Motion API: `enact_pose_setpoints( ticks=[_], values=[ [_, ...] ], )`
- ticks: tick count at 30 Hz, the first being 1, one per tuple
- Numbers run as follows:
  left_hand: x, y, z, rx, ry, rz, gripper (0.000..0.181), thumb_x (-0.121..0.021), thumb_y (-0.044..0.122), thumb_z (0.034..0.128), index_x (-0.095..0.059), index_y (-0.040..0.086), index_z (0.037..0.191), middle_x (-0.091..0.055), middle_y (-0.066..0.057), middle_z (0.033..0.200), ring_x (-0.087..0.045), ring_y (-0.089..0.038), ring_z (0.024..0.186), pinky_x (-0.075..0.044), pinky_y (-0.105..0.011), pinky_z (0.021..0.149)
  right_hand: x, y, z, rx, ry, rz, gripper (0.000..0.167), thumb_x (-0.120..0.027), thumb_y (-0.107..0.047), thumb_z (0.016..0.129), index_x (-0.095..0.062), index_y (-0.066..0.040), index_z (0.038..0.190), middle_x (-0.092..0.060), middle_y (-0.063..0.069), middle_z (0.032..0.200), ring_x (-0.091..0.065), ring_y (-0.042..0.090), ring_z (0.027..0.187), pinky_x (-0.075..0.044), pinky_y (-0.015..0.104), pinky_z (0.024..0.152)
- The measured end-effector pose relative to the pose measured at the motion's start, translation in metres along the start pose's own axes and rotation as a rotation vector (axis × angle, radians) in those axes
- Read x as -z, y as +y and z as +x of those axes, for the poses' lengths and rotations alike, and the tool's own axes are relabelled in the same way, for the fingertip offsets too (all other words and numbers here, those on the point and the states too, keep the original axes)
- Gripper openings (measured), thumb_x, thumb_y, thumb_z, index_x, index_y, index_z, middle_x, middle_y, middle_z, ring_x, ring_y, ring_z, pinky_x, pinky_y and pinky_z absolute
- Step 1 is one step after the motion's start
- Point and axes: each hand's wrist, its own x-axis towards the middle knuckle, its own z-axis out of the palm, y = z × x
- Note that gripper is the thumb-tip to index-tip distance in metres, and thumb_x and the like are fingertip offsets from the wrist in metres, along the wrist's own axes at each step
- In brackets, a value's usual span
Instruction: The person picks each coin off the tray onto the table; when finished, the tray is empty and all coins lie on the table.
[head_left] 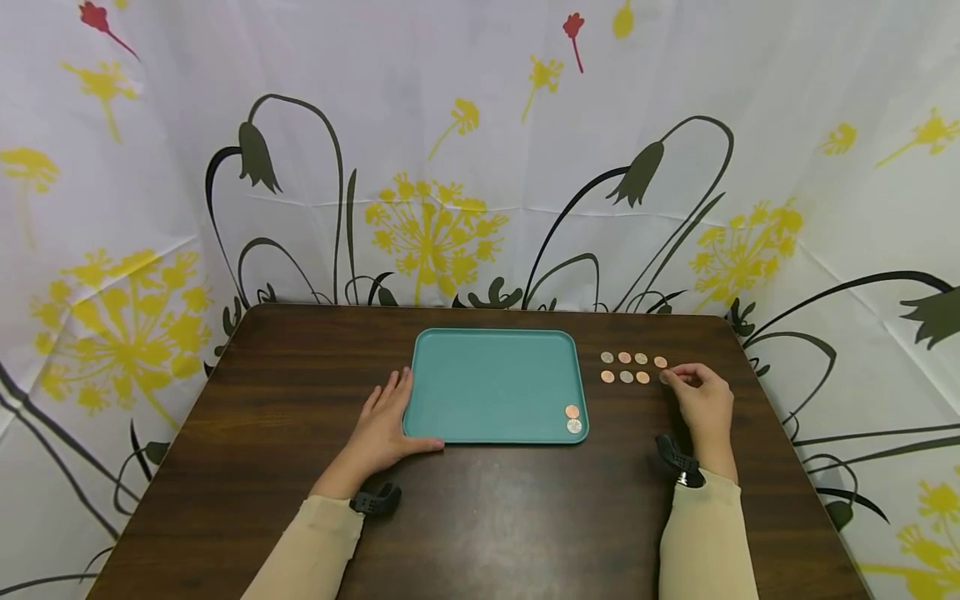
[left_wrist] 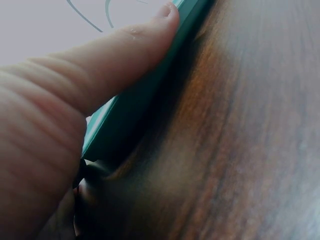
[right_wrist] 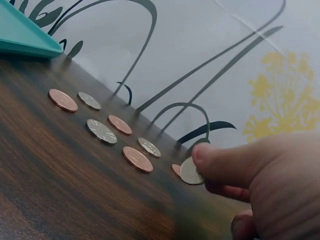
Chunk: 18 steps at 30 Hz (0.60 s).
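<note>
A teal tray [head_left: 495, 333] lies on the table, with one copper coin [head_left: 572, 412] and one silver coin [head_left: 573, 426] in its near right corner. My left hand [head_left: 386, 425] rests against the tray's near left corner, fingers straight along the left side and thumb along the front rim. To the right of the tray, my right hand [head_left: 703, 404] pinches a silver coin [right_wrist: 191, 171] between thumb and fingers, at the right end of two rows of coins. In the right wrist view this coin is tilted up in front of a copper coin [right_wrist: 176, 169].
Several copper and silver coins lie flat in two rows between tray and right hand, among them a silver coin [right_wrist: 101, 131] and a copper coin [right_wrist: 137, 159]. The dark wooden table [head_left: 510, 517] ends at a flower-printed white curtain [head_left: 480, 125].
</note>
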Motion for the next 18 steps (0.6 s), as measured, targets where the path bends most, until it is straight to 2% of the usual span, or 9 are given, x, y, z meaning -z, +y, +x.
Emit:
enact_pose_setpoints(
  ticks=[3,9,13,18],
  values=[
    [-0.0004,0.0003,-0.0002,-0.002,0.0,-0.005,0.144,-0.091,0.068,0.0788,-0.007,0.003,0.175,-0.007,-0.017,0.184,-0.004,-0.038,0.173,-0.001,-0.063,0.137,0.0012,0.0004,0.0003,-0.038,-0.011,-0.012,0.024,-0.088,-0.031,0.095,-0.082,-0.008,0.098,-0.069,-0.007,0.077,-0.057,0.009,0.072,-0.042,0.023,0.066],
    [0.0001,0.0011,-0.0006,-0.005,0.001,-0.013,0.144,-0.091,0.068,0.0786,-0.007,0.003,0.175,-0.007,-0.017,0.184,-0.005,-0.037,0.173,-0.001,-0.063,0.137,-0.001,-0.0019,0.0008,-0.123,-0.042,-0.041,0.027,-0.088,-0.035,0.094,-0.083,-0.009,0.101,-0.072,-0.003,0.079,-0.057,0.009,0.072,-0.043,0.024,0.065],
    [0.0004,0.0011,-0.0009,-0.002,0.001,-0.014,0.144,-0.091,0.068,0.0786,-0.007,0.003,0.175,-0.007,-0.017,0.184,-0.005,-0.038,0.173,-0.001,-0.063,0.137,-0.0033,-0.0042,0.0005,-0.149,-0.035,-0.068,0.028,-0.088,-0.035,0.094,-0.083,-0.009,0.102,-0.074,-0.003,0.08,-0.058,0.009,0.07,-0.043,0.024,0.063],
    [0.0001,0.0005,-0.0012,-0.002,0.001,-0.008,0.144,-0.091,0.068,0.0788,-0.007,0.002,0.175,-0.007,-0.017,0.184,-0.005,-0.038,0.172,-0.001,-0.063,0.137,-0.0049,-0.0083,-0.0015,-0.165,-0.053,-0.111,0.026,-0.085,-0.033,0.096,-0.082,-0.008,0.103,-0.076,0.005,0.087,-0.06,0.017,0.075,-0.044,0.031,0.067]
  ],
)
